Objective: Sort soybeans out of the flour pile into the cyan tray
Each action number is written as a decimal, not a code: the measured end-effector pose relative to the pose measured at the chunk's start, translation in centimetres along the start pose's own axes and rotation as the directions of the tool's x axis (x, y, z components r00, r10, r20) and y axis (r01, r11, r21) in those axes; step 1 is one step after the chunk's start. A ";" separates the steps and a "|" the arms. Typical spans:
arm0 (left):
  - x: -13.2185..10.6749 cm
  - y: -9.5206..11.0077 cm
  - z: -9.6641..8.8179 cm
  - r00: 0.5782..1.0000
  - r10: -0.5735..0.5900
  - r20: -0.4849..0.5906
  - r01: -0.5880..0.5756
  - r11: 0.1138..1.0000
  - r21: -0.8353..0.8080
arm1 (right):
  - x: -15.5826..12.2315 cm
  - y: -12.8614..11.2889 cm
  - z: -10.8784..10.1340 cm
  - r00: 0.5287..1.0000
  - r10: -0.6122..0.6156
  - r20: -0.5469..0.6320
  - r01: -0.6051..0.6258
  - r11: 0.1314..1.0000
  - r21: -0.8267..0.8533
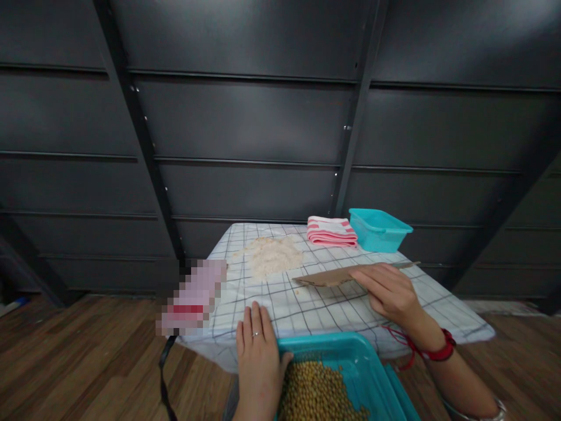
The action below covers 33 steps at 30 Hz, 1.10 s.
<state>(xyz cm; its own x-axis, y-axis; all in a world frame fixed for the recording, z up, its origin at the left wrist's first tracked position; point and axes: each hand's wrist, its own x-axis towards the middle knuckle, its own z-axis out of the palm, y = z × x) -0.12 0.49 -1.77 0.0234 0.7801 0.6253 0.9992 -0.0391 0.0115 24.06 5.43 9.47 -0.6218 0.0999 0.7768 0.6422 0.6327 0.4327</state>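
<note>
My left hand (pixel 258 359) holds the left side of a teal plastic tray (pixel 366 356), its thumb hooked over the rim and its other fingers stretched out along the tablecloth's near edge. Round yellow-brown beans (pixel 318 389), like soybeans, lie heaped inside the tray. Above the cloth on the right, my right hand (pixel 392 292) is closed on a long, ragged-edged piece of cardboard (pixel 326 276), whose tip points left. Beyond that tip, a pale, powdery or fine-grained heap (pixel 276 256) spreads on the checked tablecloth (pixel 245 313). A small bit lies just below the cardboard.
A folded pink-and-white towel (pixel 332 231) lies at the back, beside a turquoise plastic basket (pixel 379 231). On the table's left edge is a blurred-out pinkish object (pixel 197 292) with a black strap. A dark panelled wall (pixel 254 117) rises behind the table.
</note>
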 end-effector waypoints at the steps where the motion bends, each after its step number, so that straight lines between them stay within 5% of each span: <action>1: 0.0 0.0 0.0 1.000 -0.003 0.004 0.003 1.000 -0.002 | 0.1 0.0 -0.1 1.000 -0.001 0.011 0.002 1.000 -0.006; 16: 0.3 -0.1 -0.7 0.997 -0.020 0.073 0.022 0.999 -0.028 | 1.8 -2.0 -2.4 0.988 -0.074 0.133 0.060 0.992 0.108; 25: 0.2 -0.1 -0.6 0.996 -0.018 0.092 0.022 0.999 -0.042 | 3.0 -3.6 -5.9 0.958 -0.037 0.284 -0.040 0.964 0.262; 33: -0.3 -0.5 0.3 0.996 0.022 0.087 -0.015 0.997 -0.072 | 2.7 -3.0 -5.4 0.968 -0.034 0.248 -0.004 0.989 0.150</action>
<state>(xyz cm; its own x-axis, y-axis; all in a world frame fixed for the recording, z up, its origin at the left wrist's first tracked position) -0.57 0.45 -2.18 0.0478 0.8302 0.5554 0.9937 -0.0961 0.0581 22.87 -0.30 12.73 -0.7348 0.2661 0.6239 0.5702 0.7404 0.3558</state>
